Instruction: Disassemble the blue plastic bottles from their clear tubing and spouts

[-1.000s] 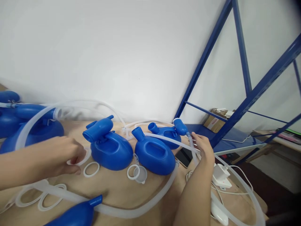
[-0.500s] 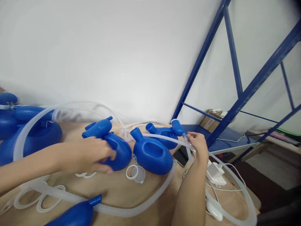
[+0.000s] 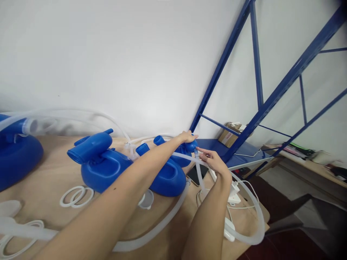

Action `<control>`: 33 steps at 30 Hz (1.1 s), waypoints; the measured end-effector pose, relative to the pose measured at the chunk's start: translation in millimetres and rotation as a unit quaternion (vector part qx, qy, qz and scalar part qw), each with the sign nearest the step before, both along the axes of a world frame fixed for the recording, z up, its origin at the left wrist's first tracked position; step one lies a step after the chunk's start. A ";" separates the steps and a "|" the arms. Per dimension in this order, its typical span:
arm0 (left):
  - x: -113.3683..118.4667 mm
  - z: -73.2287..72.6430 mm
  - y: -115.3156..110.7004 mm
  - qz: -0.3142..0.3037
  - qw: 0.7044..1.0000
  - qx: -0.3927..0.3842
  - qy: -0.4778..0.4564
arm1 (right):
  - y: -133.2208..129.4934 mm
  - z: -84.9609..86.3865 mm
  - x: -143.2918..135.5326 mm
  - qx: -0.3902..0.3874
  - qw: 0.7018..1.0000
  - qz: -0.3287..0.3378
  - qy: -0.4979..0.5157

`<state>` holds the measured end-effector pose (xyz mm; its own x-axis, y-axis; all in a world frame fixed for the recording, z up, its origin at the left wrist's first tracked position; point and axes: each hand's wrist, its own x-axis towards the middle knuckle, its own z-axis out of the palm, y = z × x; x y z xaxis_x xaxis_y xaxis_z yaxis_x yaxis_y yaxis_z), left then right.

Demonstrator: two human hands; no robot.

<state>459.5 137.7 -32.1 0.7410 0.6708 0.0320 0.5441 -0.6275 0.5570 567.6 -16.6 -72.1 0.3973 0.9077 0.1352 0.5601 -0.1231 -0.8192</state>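
Observation:
At the far right end of the table, my left hand (image 3: 188, 137) is wrapped over a rounded blue plastic piece (image 3: 192, 146), hiding most of it. A translucent hose (image 3: 199, 173) runs down from the lower neck of that piece. Just below, my right hand (image 3: 213, 159) closes on the hose at this joint, index finger stretched toward the blue piece. A blue plastic bottle with a handle opening (image 3: 172, 180) lies under my left forearm. Behind it another blue bottle (image 3: 159, 140) is partly covered by my left arm.
To the left are a blue bottle with a spout piece on top (image 3: 104, 169), white rings (image 3: 73, 196) and a translucent cap (image 3: 148, 199). A phone (image 3: 193, 176), a white charger (image 3: 233, 193) and looping hose lie at the right. A blue metal rack (image 3: 217, 83) stands beyond the table.
My left hand has moved right, from above the blue bottle across to the rounded blue piece beside my right hand. The view has turned slightly right.

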 end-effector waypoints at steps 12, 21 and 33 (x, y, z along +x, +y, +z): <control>28.1 -11.0 20.8 0.089 0.994 -0.010 -0.068 | 31.2 -9.4 -17.9 -0.049 0.995 -0.091 -0.003; 18.6 5.9 27.5 0.012 0.996 0.084 -0.038 | 38.5 -4.9 -30.7 -0.031 0.996 -0.083 -0.001; -3.7 -21.4 72.6 0.175 0.969 -0.161 -0.071 | 26.3 9.6 -45.9 -0.016 0.998 -0.058 0.017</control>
<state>455.8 210.3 -53.5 0.4707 0.8718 -0.1357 0.5951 -0.2001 0.7784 521.7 9.7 -62.5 0.5032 0.8593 0.0916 0.5134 -0.2119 -0.8316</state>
